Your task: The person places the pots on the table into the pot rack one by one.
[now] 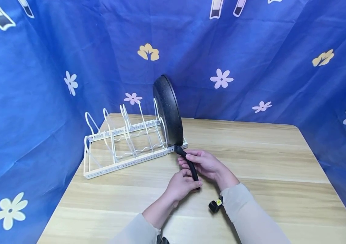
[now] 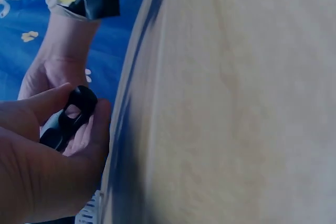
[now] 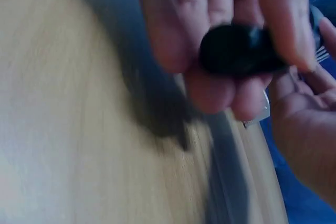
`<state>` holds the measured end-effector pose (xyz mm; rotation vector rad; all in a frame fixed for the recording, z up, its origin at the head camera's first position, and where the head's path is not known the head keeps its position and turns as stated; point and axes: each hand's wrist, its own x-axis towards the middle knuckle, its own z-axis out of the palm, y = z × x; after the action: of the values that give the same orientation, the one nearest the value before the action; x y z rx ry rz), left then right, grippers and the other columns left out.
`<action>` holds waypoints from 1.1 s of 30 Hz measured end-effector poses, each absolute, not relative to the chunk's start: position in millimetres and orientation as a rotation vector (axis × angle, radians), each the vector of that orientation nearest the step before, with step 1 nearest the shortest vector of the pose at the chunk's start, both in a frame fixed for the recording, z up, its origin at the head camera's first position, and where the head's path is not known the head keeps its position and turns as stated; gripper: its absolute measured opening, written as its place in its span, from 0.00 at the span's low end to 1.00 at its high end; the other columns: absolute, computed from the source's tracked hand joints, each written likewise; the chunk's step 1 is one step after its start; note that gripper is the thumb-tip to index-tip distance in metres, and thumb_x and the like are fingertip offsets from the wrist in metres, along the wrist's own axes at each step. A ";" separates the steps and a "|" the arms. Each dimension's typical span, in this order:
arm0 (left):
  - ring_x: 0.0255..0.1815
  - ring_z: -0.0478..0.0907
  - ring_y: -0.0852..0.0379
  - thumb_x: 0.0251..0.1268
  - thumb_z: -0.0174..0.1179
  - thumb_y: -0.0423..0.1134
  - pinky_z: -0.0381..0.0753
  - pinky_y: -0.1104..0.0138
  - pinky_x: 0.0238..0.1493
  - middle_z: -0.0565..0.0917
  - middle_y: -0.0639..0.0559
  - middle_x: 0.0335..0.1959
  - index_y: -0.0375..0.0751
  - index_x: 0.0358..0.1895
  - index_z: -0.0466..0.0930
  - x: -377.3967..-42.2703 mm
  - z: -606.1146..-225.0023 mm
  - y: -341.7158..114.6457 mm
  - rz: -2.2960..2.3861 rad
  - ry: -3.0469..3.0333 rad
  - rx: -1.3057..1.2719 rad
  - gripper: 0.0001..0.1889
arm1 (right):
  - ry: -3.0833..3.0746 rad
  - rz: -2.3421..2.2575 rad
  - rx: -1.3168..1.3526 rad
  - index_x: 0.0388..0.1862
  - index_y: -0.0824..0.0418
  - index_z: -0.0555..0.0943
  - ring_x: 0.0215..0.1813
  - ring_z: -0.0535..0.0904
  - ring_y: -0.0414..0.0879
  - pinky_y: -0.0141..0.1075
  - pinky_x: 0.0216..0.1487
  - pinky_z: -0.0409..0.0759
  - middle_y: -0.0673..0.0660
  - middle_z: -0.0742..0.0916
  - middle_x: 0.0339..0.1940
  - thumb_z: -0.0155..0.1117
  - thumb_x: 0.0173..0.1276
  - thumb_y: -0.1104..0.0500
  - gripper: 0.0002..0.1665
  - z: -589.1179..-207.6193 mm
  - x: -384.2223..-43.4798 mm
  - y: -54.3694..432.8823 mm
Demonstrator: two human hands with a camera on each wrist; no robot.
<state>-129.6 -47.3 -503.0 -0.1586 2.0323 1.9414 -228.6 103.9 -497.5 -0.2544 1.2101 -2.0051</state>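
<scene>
A black frying pan [image 1: 169,112] stands on edge at the right end of a white wire pan rack [image 1: 127,164], leaning slightly, its handle [image 1: 192,167] slanting toward me. My left hand [image 1: 182,185] pinches the handle near its free end, thumb on top. Farther up the handle, close to the pan, my right hand [image 1: 206,164] holds it from the right between thumb and fingers. In the left wrist view the handle's end [image 2: 84,95], with its hanging hole, shows between thumb and finger. The right wrist view has the dark handle [image 3: 236,51] across the right fingers.
Several wire dividers [image 1: 127,118] rise from the rack to the left of the pan. All of this stands on a light wooden table [image 1: 252,162]. A blue flowered cloth [image 1: 191,44] hangs close behind and at both sides.
</scene>
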 end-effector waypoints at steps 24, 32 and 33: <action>0.29 0.83 0.60 0.61 0.79 0.40 0.78 0.68 0.37 0.92 0.50 0.28 0.39 0.36 0.84 -164.1 -502.2 -57.0 1.437 2.426 -0.056 0.12 | 1.439 -2.041 -0.132 0.78 0.79 0.68 0.47 0.92 0.39 0.30 0.56 0.90 0.49 0.95 0.43 0.58 0.85 0.64 0.30 -515.7 -238.4 93.0; 0.23 0.76 0.57 0.71 0.70 0.55 0.72 0.63 0.26 0.80 0.59 0.20 0.52 0.24 0.77 -174.6 -532.2 -59.1 0.985 2.704 0.258 0.19 | 2.061 -1.733 -0.221 0.68 0.67 0.84 0.52 0.91 0.46 0.36 0.59 0.88 0.64 0.94 0.54 0.65 0.83 0.56 0.22 -507.6 -230.8 94.0; 0.23 0.76 0.57 0.71 0.68 0.57 0.71 0.63 0.25 0.80 0.60 0.19 0.54 0.23 0.77 -175.8 -537.9 -59.1 0.907 2.743 0.278 0.20 | 2.189 -1.635 -0.265 0.66 0.64 0.86 0.55 0.91 0.48 0.39 0.62 0.87 0.64 0.93 0.57 0.65 0.82 0.55 0.21 -502.5 -228.2 94.7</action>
<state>-175.8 -59.1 -537.9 0.2785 2.7432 0.9074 -228.2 94.7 -502.5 -0.2654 2.1887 -1.6352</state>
